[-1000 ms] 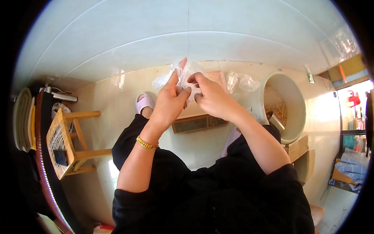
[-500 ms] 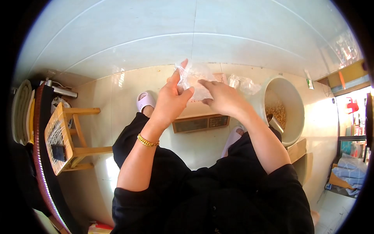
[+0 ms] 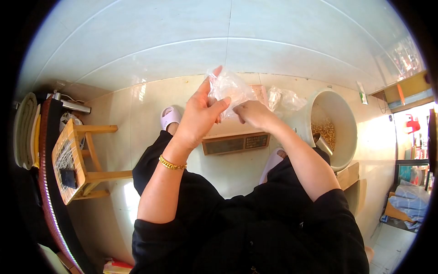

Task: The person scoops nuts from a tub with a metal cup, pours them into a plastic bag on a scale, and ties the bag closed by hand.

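Note:
A clear, crumpled plastic bag [image 3: 232, 90] is held up in front of me, over a weighing scale [image 3: 223, 145] that stands on the floor. My left hand [image 3: 200, 112] is closed on the bag's left side, index finger pointing up along it and thumb across the front. At the bag's lower right edge, my right hand [image 3: 256, 114] has its fingers curled against the plastic in a pinch; the fingertips are partly hidden. The hands and bag cover much of the scale's pan, while its display and keypad face me.
Right of the scale lie more clear plastic bags [image 3: 288, 101]. Beside them a pale bucket [image 3: 346, 137] holds yellowish-brown kernels and a metal scoop [image 3: 323, 144]. A wooden stool [image 3: 93, 177] with a dark object on it is at left. A tiled wall [image 3: 219, 41] rises ahead.
My right hand's fingers have gone from stretched out over the bag to curled at its lower right edge. The bag looks more opened out; my left hand has barely moved.

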A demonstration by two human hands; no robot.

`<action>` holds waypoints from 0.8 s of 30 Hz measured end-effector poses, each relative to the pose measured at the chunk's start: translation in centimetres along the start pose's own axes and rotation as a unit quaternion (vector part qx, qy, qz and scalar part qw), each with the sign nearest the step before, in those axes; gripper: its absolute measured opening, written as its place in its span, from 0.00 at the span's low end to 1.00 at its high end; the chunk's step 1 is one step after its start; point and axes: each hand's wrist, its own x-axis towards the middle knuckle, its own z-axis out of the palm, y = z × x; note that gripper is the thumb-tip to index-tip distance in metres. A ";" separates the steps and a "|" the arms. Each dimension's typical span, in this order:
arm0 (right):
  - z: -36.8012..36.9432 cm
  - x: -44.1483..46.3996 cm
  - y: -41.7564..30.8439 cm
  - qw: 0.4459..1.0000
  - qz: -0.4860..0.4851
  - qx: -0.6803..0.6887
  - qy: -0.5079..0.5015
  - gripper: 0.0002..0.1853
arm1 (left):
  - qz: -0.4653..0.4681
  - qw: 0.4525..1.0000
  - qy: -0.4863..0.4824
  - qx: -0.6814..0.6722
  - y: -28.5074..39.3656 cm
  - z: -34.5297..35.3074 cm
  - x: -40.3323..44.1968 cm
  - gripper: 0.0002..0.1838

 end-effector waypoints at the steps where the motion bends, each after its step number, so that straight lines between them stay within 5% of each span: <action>1: -0.5 0.2 0.1 0.999 0.041 -0.007 0.018 0.27 | 0.000 1.000 0.000 -0.001 0.0 -0.1 0.0 0.34; 6: -1.7 -0.1 0.0 0.950 0.119 0.290 0.012 0.23 | -0.011 0.999 0.046 0.026 -0.3 -0.7 0.1 0.33; 8: -1.9 -1.1 -1.7 0.989 0.130 0.042 0.050 0.22 | -0.010 0.998 0.041 0.039 -0.1 -0.7 0.0 0.32; 9: -1.1 -1.5 -1.0 0.989 0.130 0.042 0.050 0.22 | -0.009 0.998 0.036 0.053 -0.1 -0.7 -0.1 0.31; 11: 0.5 -2.4 0.0 0.931 -0.031 -0.326 0.163 0.31 | -0.005 0.999 0.033 0.043 -0.4 -0.7 0.1 0.32; 12: 0.2 -2.0 0.3 0.932 0.036 -0.354 0.069 0.41 | -0.001 0.999 0.030 0.033 -0.6 -0.6 0.1 0.33; 22: -2.8 -2.6 -1.3 0.951 0.108 -0.290 -0.006 0.31 | -0.001 0.996 0.038 0.084 -0.6 -0.5 0.4 0.34; 24: -3.8 -3.4 -1.1 0.975 0.036 -0.201 0.083 0.25 | -0.008 0.993 0.027 0.117 -0.6 -0.5 0.4 0.32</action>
